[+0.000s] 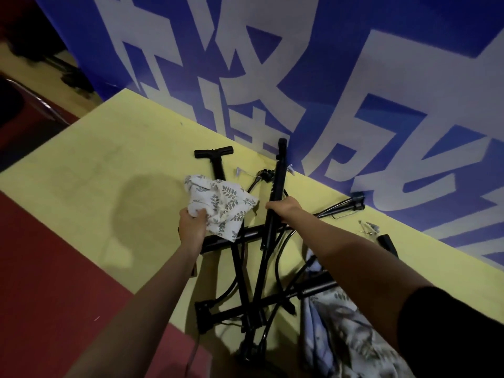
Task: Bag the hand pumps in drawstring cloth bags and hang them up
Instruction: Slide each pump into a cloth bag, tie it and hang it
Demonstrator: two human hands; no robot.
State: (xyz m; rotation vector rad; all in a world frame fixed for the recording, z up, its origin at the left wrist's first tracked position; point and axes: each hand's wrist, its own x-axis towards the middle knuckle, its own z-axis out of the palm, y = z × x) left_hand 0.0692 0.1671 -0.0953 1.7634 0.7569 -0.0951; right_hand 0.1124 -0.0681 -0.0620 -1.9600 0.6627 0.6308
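Several black hand pumps lie crossed in a heap on the yellow table (109, 165). My right hand (286, 208) grips the barrel of one black pump (278, 184), which points away toward the wall. My left hand (192, 227) holds a crumpled white cloth bag with a green leaf print (221, 205) just left of that pump. Behind the bag another pump with a T-handle (214, 153) lies flat. More leaf-print cloth bags (346, 326) are piled at the lower right, partly under my right arm.
A blue banner with large white characters (300, 77) stands along the table's far edge. Small pump fittings (368, 227) lie near the banner at the right. Red floor (54, 282) lies off the table's left edge. Dark furniture stands at the far left.
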